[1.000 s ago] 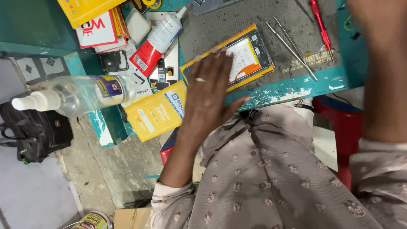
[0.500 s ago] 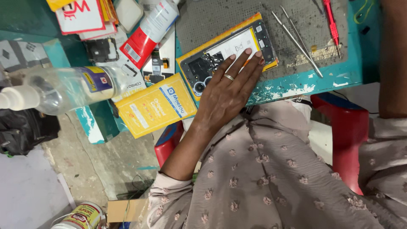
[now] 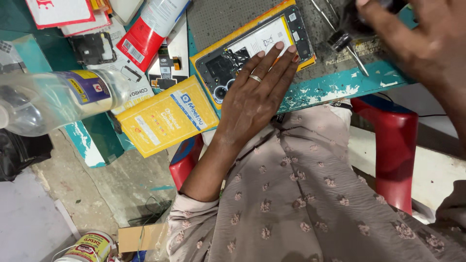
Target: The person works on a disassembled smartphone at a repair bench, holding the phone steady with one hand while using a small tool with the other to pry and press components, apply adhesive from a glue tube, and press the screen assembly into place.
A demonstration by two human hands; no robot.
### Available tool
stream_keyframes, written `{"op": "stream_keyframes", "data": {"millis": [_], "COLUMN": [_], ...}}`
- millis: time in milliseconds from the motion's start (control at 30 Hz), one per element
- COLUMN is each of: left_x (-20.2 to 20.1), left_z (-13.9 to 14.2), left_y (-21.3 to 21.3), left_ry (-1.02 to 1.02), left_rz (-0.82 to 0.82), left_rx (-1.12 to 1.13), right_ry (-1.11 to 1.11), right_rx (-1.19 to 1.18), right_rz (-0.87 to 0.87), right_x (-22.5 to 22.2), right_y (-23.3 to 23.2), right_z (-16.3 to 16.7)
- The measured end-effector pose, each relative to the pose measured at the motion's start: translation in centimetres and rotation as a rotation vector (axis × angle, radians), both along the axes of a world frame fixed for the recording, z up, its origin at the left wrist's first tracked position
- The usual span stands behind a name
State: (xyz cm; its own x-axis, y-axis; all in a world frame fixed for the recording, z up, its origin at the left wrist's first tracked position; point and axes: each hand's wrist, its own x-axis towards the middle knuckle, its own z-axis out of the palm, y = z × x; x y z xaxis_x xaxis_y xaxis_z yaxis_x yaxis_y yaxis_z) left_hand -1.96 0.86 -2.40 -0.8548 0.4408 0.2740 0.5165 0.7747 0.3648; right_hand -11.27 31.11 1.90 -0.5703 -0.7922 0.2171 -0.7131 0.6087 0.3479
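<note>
— Where did we have the opened phone (image 3: 255, 51)?
— At the worktop's (image 3: 340, 87) near edge, back off, yellow-rimmed, battery showing. Our left hand (image 3: 255, 94) lay flat on it, fingers spread, gripping nothing.
— Room around it?
— Little: a yellow packet (image 3: 165, 116) overhung the edge alongside. Our right hand (image 3: 417, 34) clasped a dark tool (image 3: 347, 31) above the mat.

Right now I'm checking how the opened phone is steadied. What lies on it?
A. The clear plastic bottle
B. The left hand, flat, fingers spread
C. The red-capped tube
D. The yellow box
B: the left hand lies flat, fingers spread, on the opened phone, ring showing.
</note>
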Motion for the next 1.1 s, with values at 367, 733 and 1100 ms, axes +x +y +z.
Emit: {"op": "stream_keyframes", "data": {"millis": [367, 733, 1100], "left_x": [0.1, 0.1, 0.0], "left_z": [-0.2, -0.5, -0.5], "left_y": [0.4, 0.5, 0.4], "left_ry": [-0.016, -0.004, -0.007], "left_rz": [0.024, 0.032, 0.025], "left_rx": [0.005, 0.007, 0.009], "right_ry": [0.281, 0.458, 0.257], "right_rx": [0.187, 0.339, 0.097], "right_rz": [0.166, 0.170, 0.210], "right_x": [-0.5, -0.6, -1.3], "right_y": [-3.4, -3.5, -3.7], "right_z": [2.0, 1.6, 1.3]}}
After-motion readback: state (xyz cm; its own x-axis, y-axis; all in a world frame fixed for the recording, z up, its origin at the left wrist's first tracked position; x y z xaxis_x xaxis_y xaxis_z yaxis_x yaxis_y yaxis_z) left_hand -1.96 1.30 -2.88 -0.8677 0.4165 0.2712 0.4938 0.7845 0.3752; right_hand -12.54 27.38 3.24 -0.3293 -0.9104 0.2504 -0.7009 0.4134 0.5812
